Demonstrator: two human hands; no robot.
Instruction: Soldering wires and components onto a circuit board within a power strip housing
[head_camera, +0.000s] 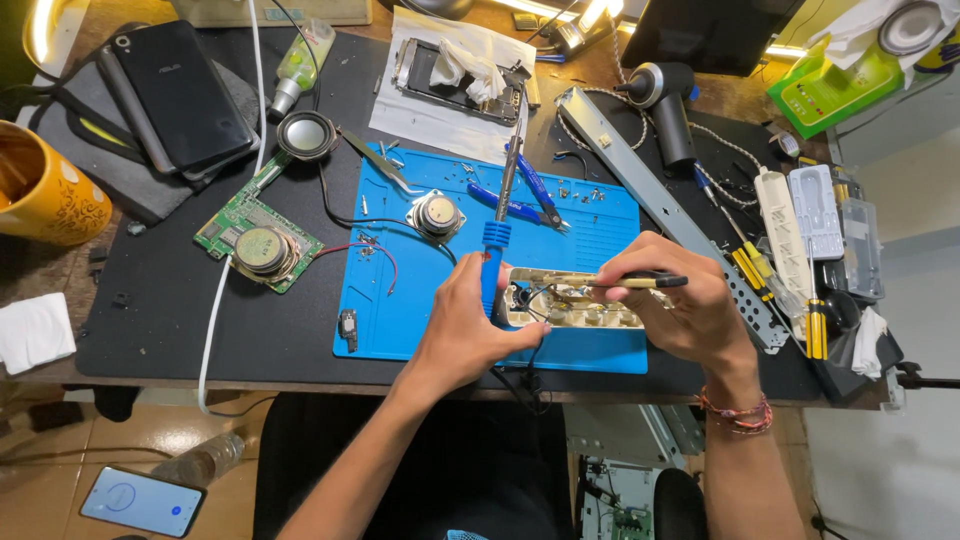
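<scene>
Two hands work over an opened beige power strip (570, 300) lying on the blue mat (400, 300): the left hand (470, 325) grips a blue-handled soldering iron (497, 235), and the right hand's (680, 300) fingers pinch a yellow-handled tool (640, 282).

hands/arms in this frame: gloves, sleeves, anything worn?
Both hands are bare, no gloves. Left hand and forearm: no sleeve, nothing on the wrist. Right hand: no sleeve in view, a braided red and pink thread bracelet round the wrist.
</scene>
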